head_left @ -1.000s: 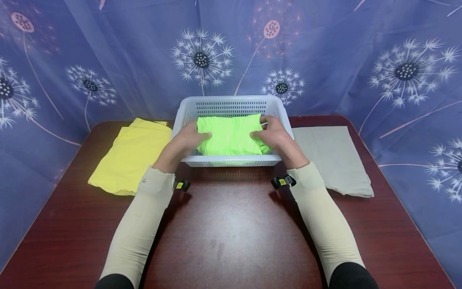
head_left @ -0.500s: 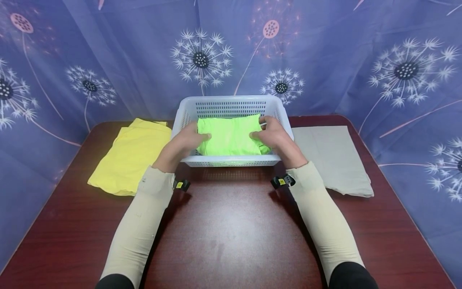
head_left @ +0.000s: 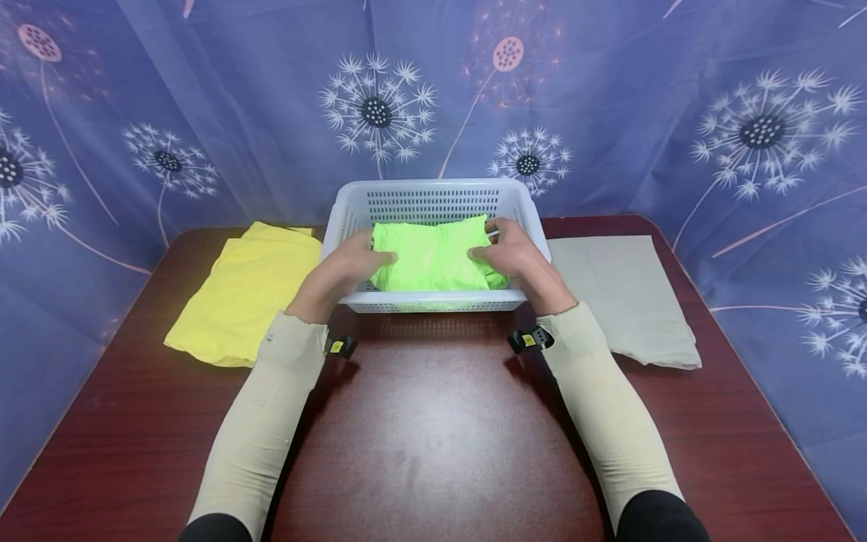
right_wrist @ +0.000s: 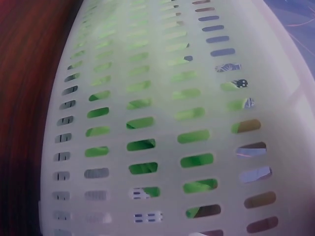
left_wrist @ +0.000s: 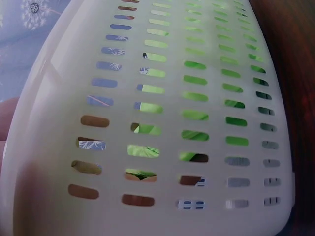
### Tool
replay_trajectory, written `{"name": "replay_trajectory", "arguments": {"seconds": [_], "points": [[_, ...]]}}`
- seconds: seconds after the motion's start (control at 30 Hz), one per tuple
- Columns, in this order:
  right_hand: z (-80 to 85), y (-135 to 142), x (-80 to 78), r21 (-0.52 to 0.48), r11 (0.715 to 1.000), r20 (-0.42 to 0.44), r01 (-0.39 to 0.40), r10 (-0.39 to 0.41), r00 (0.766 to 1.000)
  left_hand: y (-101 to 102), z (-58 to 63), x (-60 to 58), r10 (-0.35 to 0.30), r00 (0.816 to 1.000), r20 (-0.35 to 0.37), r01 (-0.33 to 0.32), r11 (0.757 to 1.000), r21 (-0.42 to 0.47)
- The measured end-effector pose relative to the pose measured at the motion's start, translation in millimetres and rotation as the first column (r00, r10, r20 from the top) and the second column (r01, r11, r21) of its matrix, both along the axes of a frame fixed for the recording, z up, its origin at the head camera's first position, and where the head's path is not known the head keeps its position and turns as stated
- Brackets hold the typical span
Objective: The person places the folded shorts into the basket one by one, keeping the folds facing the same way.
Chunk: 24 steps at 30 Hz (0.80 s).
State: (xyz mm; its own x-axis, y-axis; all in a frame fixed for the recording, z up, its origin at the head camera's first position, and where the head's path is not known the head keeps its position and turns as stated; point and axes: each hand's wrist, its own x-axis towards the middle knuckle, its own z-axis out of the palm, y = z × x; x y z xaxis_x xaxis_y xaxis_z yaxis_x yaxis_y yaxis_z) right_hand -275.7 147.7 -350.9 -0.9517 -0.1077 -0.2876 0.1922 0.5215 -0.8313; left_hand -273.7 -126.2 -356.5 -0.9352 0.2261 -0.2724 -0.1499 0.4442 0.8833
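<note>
In the head view, a folded bright-green cloth [head_left: 433,256] lies inside a white slotted plastic basket [head_left: 433,296]. At its left end my left hand [head_left: 348,262] grips the cloth, the thumb on top and the other fingers mostly hidden. My right hand [head_left: 516,254] holds the opposite end, also with its thumb over the top. Both wrist views look through the basket's near wall, where green fabric shows behind the slots. Whether the cloth touches the basket floor cannot be told.
A folded yellow cloth [head_left: 247,297] lies on the dark wooden table [head_left: 433,421] left of the basket. On the right is a folded grey cloth [head_left: 619,293]. A blue dandelion-print curtain [head_left: 271,98] hangs behind the table.
The green cloth's upper edge has sunk slightly within the basket. Both hands keep their hold and have barely shifted.
</note>
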Motion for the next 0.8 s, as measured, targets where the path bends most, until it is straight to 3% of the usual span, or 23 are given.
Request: {"name": "replay_trajectory", "arguments": {"seconds": [0.17,0.4,0.8], "points": [[-0.4,-0.5,0.9,-0.007,1.0,0.006,0.003,-0.003,1.0,-1.2,1.2,1.4,0.002,1.0,0.003,-0.002,0.999,-0.043],[-1.4,-1.0,1.1,-0.017,1.0,0.004,0.013,-0.013,1.0,-2.1,0.6,1.4,-0.022,1.0,0.002,0.022,1.0,0.002],[-1.9,-2.1,0.9,-0.006,1.0,-0.026,0.025,-0.025,0.999,-2.0,1.7,2.3,-0.016,1.0,0.011,0.016,1.0,-0.013]]}}
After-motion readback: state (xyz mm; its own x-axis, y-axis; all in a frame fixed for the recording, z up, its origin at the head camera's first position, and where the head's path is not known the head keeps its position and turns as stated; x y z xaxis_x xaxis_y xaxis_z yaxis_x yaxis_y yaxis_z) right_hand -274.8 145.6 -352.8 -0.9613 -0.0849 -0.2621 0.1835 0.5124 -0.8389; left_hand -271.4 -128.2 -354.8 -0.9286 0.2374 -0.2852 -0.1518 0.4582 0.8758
